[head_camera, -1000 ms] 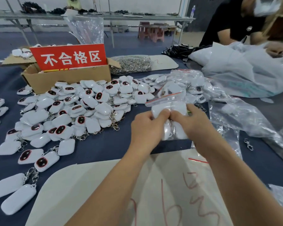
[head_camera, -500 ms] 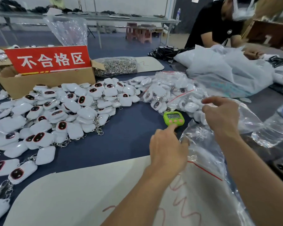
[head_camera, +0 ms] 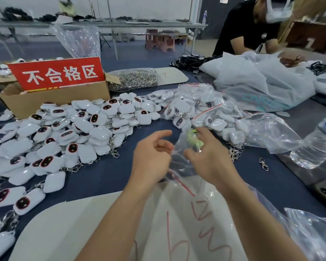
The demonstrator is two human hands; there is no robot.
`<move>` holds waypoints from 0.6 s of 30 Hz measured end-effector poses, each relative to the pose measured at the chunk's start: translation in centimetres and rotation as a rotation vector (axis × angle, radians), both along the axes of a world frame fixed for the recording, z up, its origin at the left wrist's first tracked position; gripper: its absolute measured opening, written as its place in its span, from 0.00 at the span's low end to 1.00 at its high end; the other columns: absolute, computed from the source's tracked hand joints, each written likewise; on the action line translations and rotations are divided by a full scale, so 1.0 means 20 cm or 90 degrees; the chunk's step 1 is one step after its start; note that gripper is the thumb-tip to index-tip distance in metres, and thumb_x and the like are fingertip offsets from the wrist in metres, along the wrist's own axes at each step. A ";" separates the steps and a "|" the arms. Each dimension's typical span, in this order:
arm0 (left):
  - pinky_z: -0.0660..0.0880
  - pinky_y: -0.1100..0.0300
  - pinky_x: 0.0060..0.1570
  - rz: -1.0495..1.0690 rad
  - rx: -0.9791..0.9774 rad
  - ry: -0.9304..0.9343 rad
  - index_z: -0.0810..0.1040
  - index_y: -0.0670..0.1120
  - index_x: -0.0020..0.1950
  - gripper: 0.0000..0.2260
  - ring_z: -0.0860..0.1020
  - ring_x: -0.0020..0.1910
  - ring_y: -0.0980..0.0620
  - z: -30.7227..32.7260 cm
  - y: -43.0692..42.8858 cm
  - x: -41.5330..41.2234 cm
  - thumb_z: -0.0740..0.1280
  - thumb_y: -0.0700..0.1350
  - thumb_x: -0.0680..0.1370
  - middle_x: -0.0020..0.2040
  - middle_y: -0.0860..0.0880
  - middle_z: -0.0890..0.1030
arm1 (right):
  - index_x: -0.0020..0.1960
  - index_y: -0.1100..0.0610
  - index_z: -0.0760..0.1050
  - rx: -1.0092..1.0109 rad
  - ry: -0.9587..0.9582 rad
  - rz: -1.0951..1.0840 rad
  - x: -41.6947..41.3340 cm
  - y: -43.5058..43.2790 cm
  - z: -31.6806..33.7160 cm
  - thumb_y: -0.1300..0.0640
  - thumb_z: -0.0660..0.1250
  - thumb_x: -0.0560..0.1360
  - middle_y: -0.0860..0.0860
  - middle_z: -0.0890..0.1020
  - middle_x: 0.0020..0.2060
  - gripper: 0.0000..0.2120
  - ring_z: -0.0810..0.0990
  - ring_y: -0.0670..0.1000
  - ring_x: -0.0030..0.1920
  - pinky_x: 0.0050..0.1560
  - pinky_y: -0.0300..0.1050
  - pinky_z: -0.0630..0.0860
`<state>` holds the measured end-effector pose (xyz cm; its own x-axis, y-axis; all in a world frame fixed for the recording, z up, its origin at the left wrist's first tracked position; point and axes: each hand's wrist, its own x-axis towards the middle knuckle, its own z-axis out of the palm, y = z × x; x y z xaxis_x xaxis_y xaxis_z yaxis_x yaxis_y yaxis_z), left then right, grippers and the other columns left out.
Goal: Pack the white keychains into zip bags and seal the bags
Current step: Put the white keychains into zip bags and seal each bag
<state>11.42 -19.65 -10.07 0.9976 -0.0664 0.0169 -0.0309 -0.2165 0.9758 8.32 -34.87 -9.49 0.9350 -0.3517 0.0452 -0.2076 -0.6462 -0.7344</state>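
The full bag is gone from both hands. Now the right hand (head_camera: 209, 159) pinches an empty zip bag (head_camera: 184, 146) and lifts it up over the surface (head_camera: 105, 172), toward its near edge. The left hand (head_camera: 151, 159) comes back beside the bag. The green timer (head_camera: 193, 138) now shows only through it.

Green timer (head_camera: 193, 140) blurred behind zip bag (head_camera: 181, 161)

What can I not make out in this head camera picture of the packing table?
Head view:
- The green object behind the zip bag: smeared by motion and plastic, so its nature is unclear.
- The left hand and right hand: blur hides whether either pinches the bag.
- The cardboard box: the red sign hides its inside.
- The water bottle: cut off by the right edge.
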 end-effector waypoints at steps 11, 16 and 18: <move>0.66 0.50 0.70 0.387 0.360 -0.319 0.74 0.50 0.73 0.25 0.69 0.71 0.46 -0.01 0.52 0.00 0.72 0.43 0.76 0.71 0.48 0.76 | 0.32 0.53 0.80 0.256 -0.066 0.104 0.23 0.47 -0.09 0.55 0.72 0.74 0.43 0.77 0.24 0.12 0.69 0.42 0.26 0.27 0.32 0.67; 0.67 0.50 0.71 0.409 0.259 -0.238 0.61 0.54 0.79 0.39 0.68 0.74 0.47 -0.10 0.51 -0.04 0.77 0.44 0.73 0.76 0.50 0.66 | 0.32 0.59 0.74 0.404 -0.067 0.078 0.25 0.50 -0.15 0.54 0.70 0.77 0.47 0.75 0.26 0.17 0.66 0.45 0.28 0.32 0.42 0.66; 0.73 0.57 0.62 0.414 0.186 -0.191 0.60 0.58 0.78 0.39 0.72 0.69 0.54 -0.09 0.55 -0.01 0.77 0.43 0.73 0.74 0.55 0.67 | 0.29 0.56 0.71 0.410 -0.078 0.053 0.24 0.48 -0.15 0.52 0.68 0.77 0.47 0.72 0.26 0.19 0.65 0.45 0.28 0.31 0.41 0.65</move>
